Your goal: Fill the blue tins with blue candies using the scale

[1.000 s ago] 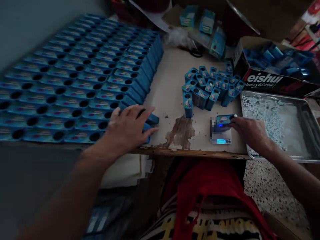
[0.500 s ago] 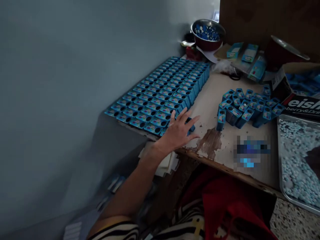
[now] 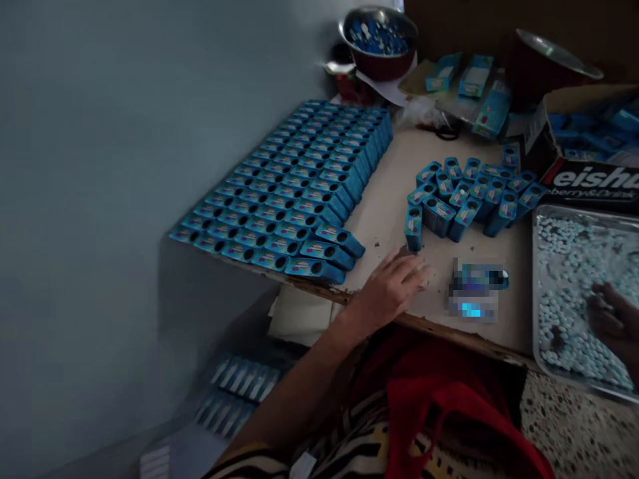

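My left hand (image 3: 397, 283) is over the front of the table, its fingers loosely spread and slightly bent with nothing in them. It is just short of a loose group of small blue boxes (image 3: 466, 216) with round dark holes in their tops. To its left, blue boxes of the same kind (image 3: 309, 163) stand in tight rows, the nearest few a little askew. My right hand (image 3: 612, 316) reaches in from the right edge over a metal tray (image 3: 536, 299) of small pale blue and white pieces (image 3: 564, 246). Its fingers are curled together; what they hold is hidden.
A carton (image 3: 579, 176) full of blue packs stands behind the tray. At the back are a steel bowl (image 3: 382, 60) of blue and white pieces, a tilted bowl (image 3: 549, 70) and blue display boxes (image 3: 476, 76). A pixelated object (image 3: 474, 293) lies near the table's front edge (image 3: 449, 336).
My left hand has left the front corner of the rowed boxes and moved right, toward the loose ones. My right hand has come into view over the tray. The camera view has shifted.
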Action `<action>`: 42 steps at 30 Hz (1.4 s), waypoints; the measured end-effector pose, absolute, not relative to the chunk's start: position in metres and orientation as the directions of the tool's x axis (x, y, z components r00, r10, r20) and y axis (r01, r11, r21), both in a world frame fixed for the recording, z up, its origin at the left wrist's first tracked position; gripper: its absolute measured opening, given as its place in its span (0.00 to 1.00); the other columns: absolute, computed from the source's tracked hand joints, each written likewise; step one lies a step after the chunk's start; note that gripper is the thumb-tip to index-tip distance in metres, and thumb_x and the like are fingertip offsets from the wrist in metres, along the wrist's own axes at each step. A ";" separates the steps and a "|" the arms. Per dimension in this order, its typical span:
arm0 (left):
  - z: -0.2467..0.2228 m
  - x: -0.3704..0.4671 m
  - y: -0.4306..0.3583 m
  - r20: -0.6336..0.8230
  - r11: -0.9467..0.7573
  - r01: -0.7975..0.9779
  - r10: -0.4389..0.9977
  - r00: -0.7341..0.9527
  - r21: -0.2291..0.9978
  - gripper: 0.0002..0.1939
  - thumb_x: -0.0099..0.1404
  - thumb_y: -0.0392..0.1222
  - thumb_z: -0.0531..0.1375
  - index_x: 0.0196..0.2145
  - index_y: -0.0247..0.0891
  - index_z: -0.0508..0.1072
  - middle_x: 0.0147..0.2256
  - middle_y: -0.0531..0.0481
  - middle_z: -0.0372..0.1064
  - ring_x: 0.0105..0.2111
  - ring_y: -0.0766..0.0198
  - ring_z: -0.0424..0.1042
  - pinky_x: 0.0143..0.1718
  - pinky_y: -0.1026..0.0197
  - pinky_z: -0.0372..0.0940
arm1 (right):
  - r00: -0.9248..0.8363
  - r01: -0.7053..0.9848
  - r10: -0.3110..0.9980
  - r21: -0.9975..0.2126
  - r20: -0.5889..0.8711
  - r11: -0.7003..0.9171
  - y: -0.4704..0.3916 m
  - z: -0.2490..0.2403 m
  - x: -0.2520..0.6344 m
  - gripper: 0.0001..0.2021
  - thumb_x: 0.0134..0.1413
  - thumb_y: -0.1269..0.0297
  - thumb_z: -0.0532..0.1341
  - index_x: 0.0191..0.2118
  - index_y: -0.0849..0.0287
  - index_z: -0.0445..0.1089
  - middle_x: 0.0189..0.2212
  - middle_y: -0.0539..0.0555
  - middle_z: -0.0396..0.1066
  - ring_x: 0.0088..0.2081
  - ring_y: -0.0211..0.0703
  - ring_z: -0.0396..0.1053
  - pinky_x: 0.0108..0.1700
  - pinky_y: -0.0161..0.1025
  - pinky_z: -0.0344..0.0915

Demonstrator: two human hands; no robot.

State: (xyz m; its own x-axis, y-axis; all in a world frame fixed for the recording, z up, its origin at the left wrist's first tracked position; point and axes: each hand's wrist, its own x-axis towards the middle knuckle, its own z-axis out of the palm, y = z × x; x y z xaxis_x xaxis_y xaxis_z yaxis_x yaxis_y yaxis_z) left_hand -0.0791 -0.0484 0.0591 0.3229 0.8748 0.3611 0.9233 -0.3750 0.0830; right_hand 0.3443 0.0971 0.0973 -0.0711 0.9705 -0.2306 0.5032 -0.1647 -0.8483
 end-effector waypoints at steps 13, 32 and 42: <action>0.051 -0.092 -0.040 0.283 -0.275 0.807 0.949 0.140 0.523 0.22 0.79 0.45 0.65 0.67 0.45 0.77 0.66 0.41 0.78 0.68 0.43 0.78 0.75 0.38 0.71 | -0.107 0.077 0.823 -0.830 -0.558 -0.553 0.096 0.142 0.296 0.08 0.68 0.75 0.65 0.42 0.58 0.81 0.34 0.53 0.72 0.29 0.34 0.62 0.28 0.37 0.59; 0.056 -0.047 -0.020 0.185 -0.159 0.586 0.983 0.016 0.794 0.28 0.74 0.49 0.73 0.68 0.46 0.76 0.63 0.43 0.80 0.59 0.48 0.82 0.64 0.46 0.78 | -0.354 0.369 0.842 -0.888 -0.408 -0.275 0.093 0.169 0.245 0.21 0.56 0.47 0.82 0.42 0.56 0.80 0.28 0.48 0.70 0.27 0.35 0.62 0.27 0.36 0.56; 0.062 -0.014 0.020 0.175 -0.211 0.558 0.977 0.117 0.803 0.39 0.61 0.45 0.80 0.66 0.44 0.72 0.61 0.43 0.79 0.63 0.44 0.79 0.68 0.44 0.74 | -0.306 0.227 0.880 -0.925 -0.364 -0.304 0.103 0.151 0.240 0.23 0.43 0.46 0.84 0.32 0.55 0.76 0.27 0.48 0.70 0.27 0.35 0.59 0.28 0.37 0.57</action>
